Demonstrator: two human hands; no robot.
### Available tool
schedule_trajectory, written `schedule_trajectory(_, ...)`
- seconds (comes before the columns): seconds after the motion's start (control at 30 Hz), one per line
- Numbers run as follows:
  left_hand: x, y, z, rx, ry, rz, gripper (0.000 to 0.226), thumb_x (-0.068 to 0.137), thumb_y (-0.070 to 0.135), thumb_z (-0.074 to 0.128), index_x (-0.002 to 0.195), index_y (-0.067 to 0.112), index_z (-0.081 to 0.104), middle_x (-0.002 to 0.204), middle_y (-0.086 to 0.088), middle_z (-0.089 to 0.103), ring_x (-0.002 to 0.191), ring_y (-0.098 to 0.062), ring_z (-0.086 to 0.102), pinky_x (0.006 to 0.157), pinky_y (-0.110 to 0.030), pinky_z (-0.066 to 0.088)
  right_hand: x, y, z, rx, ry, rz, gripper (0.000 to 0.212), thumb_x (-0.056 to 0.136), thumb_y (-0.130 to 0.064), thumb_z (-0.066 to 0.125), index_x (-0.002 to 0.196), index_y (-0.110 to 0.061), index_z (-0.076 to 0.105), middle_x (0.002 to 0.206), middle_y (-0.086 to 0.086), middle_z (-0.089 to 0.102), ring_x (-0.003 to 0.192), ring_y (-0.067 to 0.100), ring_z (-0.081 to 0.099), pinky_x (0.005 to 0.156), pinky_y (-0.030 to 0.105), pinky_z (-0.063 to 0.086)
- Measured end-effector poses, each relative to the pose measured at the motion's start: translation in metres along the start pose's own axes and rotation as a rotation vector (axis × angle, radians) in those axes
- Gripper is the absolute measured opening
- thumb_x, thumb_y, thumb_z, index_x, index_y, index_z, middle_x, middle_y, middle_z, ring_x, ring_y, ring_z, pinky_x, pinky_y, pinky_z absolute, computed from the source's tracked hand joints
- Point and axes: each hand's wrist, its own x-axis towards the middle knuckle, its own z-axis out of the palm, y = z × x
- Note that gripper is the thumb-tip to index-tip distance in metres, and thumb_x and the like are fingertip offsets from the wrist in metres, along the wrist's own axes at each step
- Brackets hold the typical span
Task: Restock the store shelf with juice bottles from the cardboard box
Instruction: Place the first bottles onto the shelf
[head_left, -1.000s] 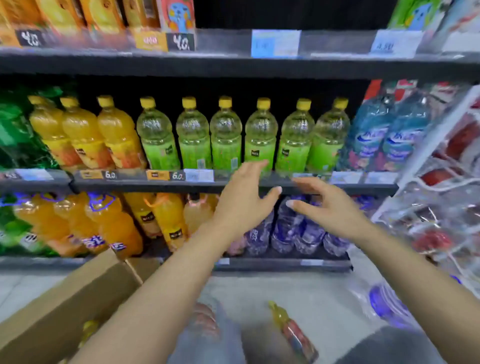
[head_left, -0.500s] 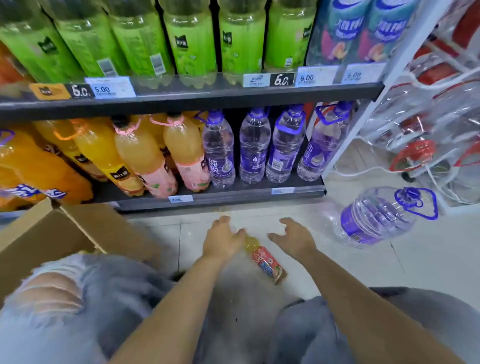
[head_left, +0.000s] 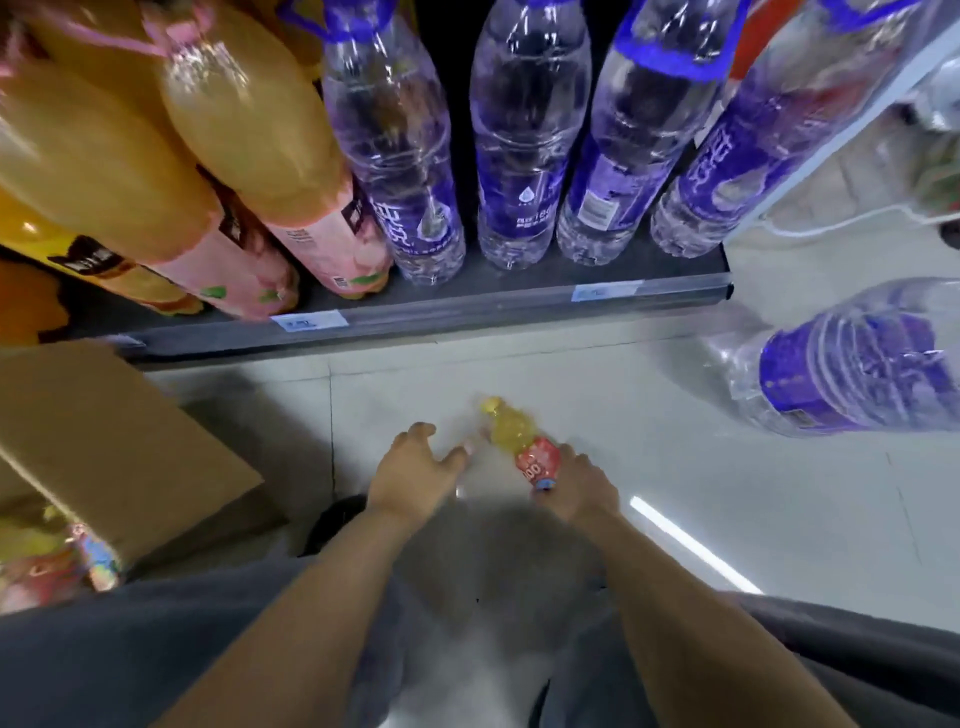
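A small juice bottle (head_left: 522, 441) with a yellow cap and a red label lies on the floor tiles below the bottom shelf (head_left: 467, 309). My right hand (head_left: 579, 486) grips its base end. Just left of the bottle, my left hand (head_left: 415, 467) is spread low over the floor, its fingertips close to the bottle's neck. The cardboard box (head_left: 104, 441) stands at the left, with more bottles (head_left: 57, 561) showing inside it at the lower left.
Large peach and orange juice bottles (head_left: 249, 130) and several purple-labelled water bottles (head_left: 524, 156) fill the bottom shelf. A big water jug (head_left: 857, 364) lies on the floor at the right. My knees take up the lower part of the view.
My view has dropped from the upper shelves to the floor. Both hands came down from the shelf edge to the small bottle, and my right hand has taken hold of its base.
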Motion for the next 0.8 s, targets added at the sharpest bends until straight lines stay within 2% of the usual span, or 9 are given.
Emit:
schedule_trajectory(0.2,0.001,-0.003,-0.006,-0.046,0.004,-0.016,0.066,0.086,0.046,0.059,0.140,0.014,0.040,0.140,-0.008,0.046,0.121,-0.024,0.051,0.100,-0.034,0.042,0.003,0.005,0.004,-0.028,0.038,-0.025,0.061,0.079,-0.042,0.066,0.127,-0.015,0.041,0.117,0.011,0.055,0.109,0.032,0.058,0.086,0.036,0.047)
schedule_trajectory(0.33,-0.023,0.014,-0.013,-0.098,-0.023,0.011,0.068,0.086,0.048,0.057,0.142,0.016,0.035,0.143,-0.006,0.043,0.120,-0.024,0.052,0.097,-0.030,0.042,-0.025,-0.002,-0.017,0.124,0.061,-0.096,0.060,0.072,-0.045,0.073,0.118,-0.017,0.047,0.110,0.007,0.062,0.102,0.028,0.061,0.074,0.029,0.042)
schedule_trajectory(0.43,-0.051,0.029,-0.026,-0.134,-0.002,0.074,0.068,0.086,0.047,0.060,0.141,0.016,0.036,0.143,-0.005,0.044,0.119,-0.023,0.053,0.095,-0.029,0.042,-0.063,-0.015,-0.050,0.203,0.140,-0.212,0.057,0.070,-0.041,0.075,0.117,-0.019,0.050,0.108,0.004,0.066,0.099,0.026,0.062,0.072,0.026,0.040)
schedule_trajectory(0.57,-0.105,0.054,-0.058,-0.234,0.044,0.191,0.063,0.086,0.042,0.062,0.139,0.015,0.040,0.139,-0.006,0.048,0.109,-0.020,0.056,0.087,-0.025,0.043,-0.135,-0.034,-0.100,0.276,0.289,-0.387,0.057,0.069,-0.041,0.077,0.117,-0.021,0.052,0.102,0.001,0.068,0.095,0.023,0.064,0.070,0.027,0.042)
schedule_trajectory(0.63,-0.137,0.069,-0.080,-0.302,0.097,0.290,0.058,0.085,0.042,0.064,0.133,0.015,0.047,0.130,-0.005,0.054,0.111,-0.019,0.056,0.091,-0.027,0.043,-0.175,-0.044,-0.127,0.306,0.365,-0.481,0.059,0.067,-0.043,0.077,0.116,-0.025,0.052,0.100,-0.004,0.068,0.093,0.018,0.064,0.072,0.028,0.046)
schedule_trajectory(0.7,-0.170,0.087,-0.107,-0.390,0.142,0.419,0.054,0.082,0.045,0.067,0.126,0.016,0.053,0.122,-0.002,0.060,0.110,-0.016,0.057,0.096,-0.032,0.044,-0.221,-0.053,-0.155,0.346,0.430,-0.580,0.063,0.063,-0.048,0.077,0.116,-0.032,0.048,0.100,-0.009,0.067,0.092,0.014,0.065,0.076,0.030,0.050)
schedule_trajectory(0.8,-0.232,0.119,-0.158,-0.482,0.215,0.612,0.058,0.073,0.059,0.069,0.116,0.020,0.059,0.110,0.003,0.067,0.099,-0.010,0.063,0.093,-0.035,0.049,-0.294,-0.066,-0.196,0.456,0.564,-0.734,0.065,0.055,-0.055,0.075,0.109,-0.042,0.040,0.095,-0.012,0.069,0.086,0.010,0.068,0.081,0.038,0.054)
